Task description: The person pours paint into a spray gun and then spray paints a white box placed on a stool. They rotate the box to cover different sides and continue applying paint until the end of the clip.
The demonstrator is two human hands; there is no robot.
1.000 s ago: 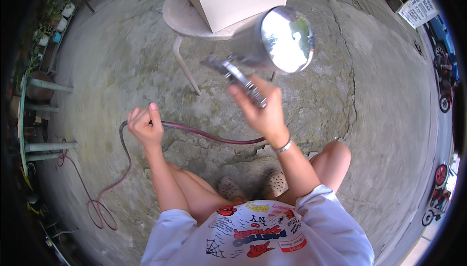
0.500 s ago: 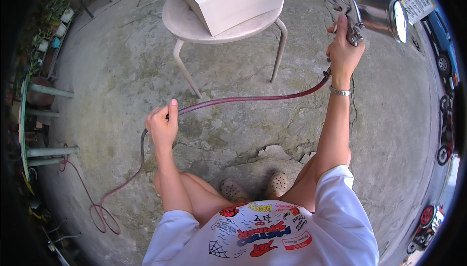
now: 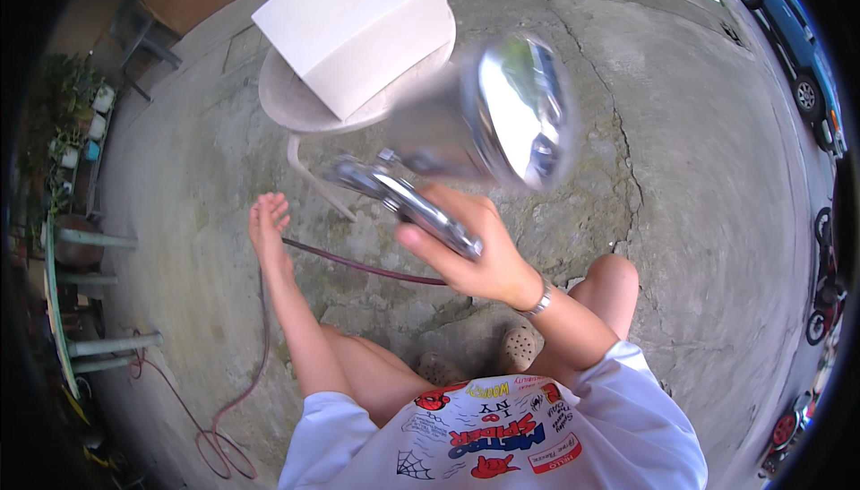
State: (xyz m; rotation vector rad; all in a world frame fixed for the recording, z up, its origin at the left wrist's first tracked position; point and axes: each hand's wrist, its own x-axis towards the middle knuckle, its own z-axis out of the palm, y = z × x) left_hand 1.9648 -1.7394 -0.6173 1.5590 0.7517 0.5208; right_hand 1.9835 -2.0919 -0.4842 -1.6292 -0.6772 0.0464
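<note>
**A:** Head view, looking down: a spray gun (image 3: 421, 208) is gripped in the right hand (image 3: 470, 253), fingers wrapped fully round the handle, thumb laid along the side. It's held up close in front of the stool (image 3: 296, 105), nozzle end aimed toward the white box (image 3: 354, 29) that's been set on the stool's seat. Probably the box was put up there so its sides can be reached without bending.

**B:** And the left hand (image 3: 267, 221)?

**A:** Held out flat just left of the stool's leg, fingers stretched open and together. The red hose (image 3: 358, 266) is seen running right beside it, but whether it's actually touched can't be told. Nothing is clasped, anyway. The hose is likely being kept off to the side, away from the stool.

**B:** What's the gun look like?

**A:** All shiny metal. A big polished cup (image 3: 502, 114) is mounted on top, blurred, with sky and trees mirrored in its lid. The body is chrome and slim, angled up-left toward the stool. The hose is fed in below the handle and trails off over the cracked concrete (image 3: 699, 221), left of the stool.
</note>
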